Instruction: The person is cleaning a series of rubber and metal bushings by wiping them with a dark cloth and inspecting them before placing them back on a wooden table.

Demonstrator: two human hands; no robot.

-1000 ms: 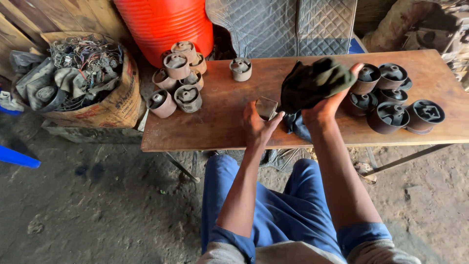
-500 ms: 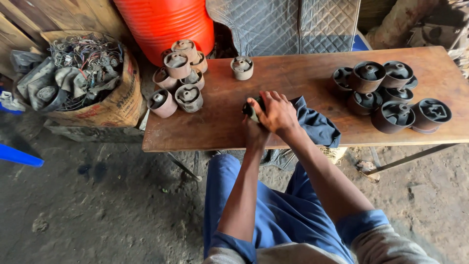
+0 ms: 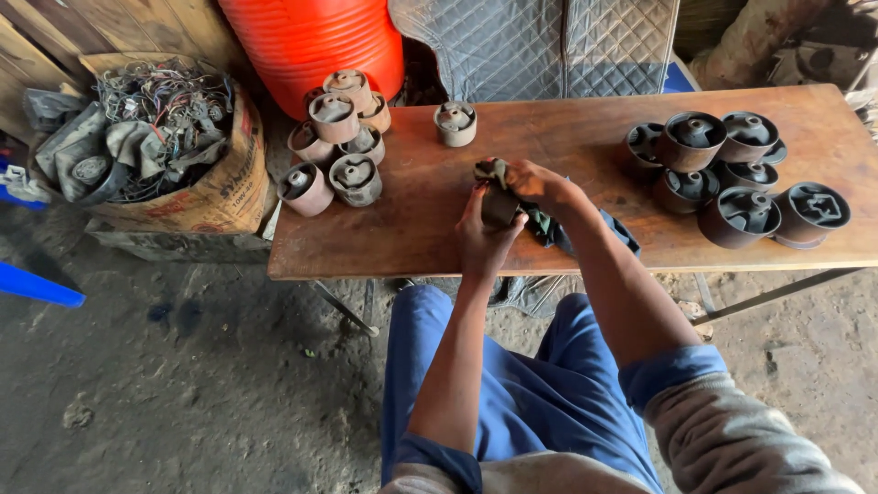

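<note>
My left hand [image 3: 482,233] grips a small round metal bushing [image 3: 499,207] that stands on the wooden table [image 3: 585,146] near its front edge. My right hand [image 3: 540,183] presses a dark green and blue rag [image 3: 558,229] over the top of that bushing; the rag trails toward the front edge on the right. Most of the bushing is hidden by both hands and the rag.
Several rusty bushings [image 3: 334,137] are piled at the table's left end, one [image 3: 455,123] stands alone at the back, and several darker ones [image 3: 732,174] sit at the right. A red barrel [image 3: 311,37], a cardboard box of scrap and wires [image 3: 155,146] and a quilted pad [image 3: 540,46] lie beyond.
My right hand brought the rag down from above the table onto the bushing held by my left hand. The rag now covers its top.
</note>
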